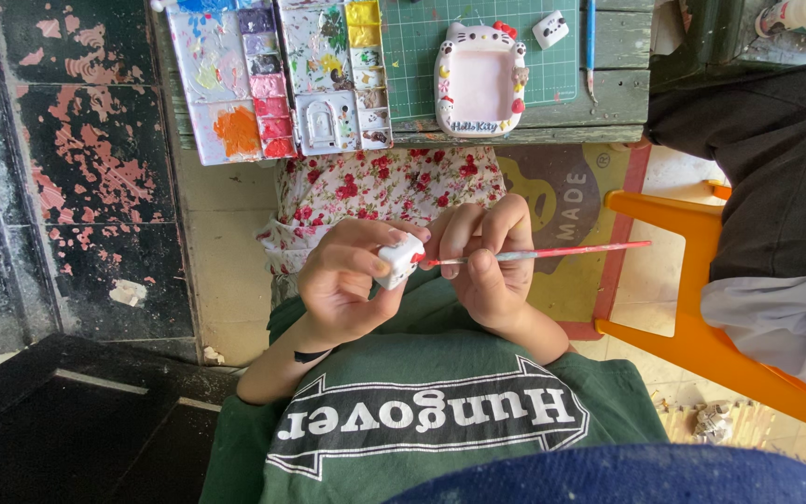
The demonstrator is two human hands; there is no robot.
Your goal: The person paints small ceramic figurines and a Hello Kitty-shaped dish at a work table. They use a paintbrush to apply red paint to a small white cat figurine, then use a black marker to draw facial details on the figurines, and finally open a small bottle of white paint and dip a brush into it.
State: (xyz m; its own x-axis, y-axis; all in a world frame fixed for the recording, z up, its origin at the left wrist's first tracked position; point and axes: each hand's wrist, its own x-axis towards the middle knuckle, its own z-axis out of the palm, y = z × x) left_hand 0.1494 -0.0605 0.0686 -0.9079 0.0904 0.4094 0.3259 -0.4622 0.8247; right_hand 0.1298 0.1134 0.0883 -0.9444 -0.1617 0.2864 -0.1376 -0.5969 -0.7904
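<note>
At the far left of the table [627, 103] lies a palette [230, 89] with smears of blue, yellow and orange and a column of purple, pink and red wells; just right of it sits a second palette [342, 79] with yellow and muddier wells; both overhang the near edge of the table. Right again, a green mat [422, 56] carries a white cat-shaped frame [479, 82] with a red bow, a small white piece [550, 29] beyond it, and a blue brush [590, 42] at the mat's right edge.

Nearer, over a floral cloth [375, 187] on the lap, the left hand [342, 280] has its fingers and thumb clamped around a small white figure [398, 261] (a red patch shows on its right side); the figure sits between the two hands, close to the chest. The right hand [487, 266] has its fingers pressed together on a thin brush [538, 253] with a pinkish handle, which runs out to the right; its tip touches the figure's red patch.

Further right stands an orange chair [701, 345], with another person's dark sleeve [776, 168] above it.
</note>
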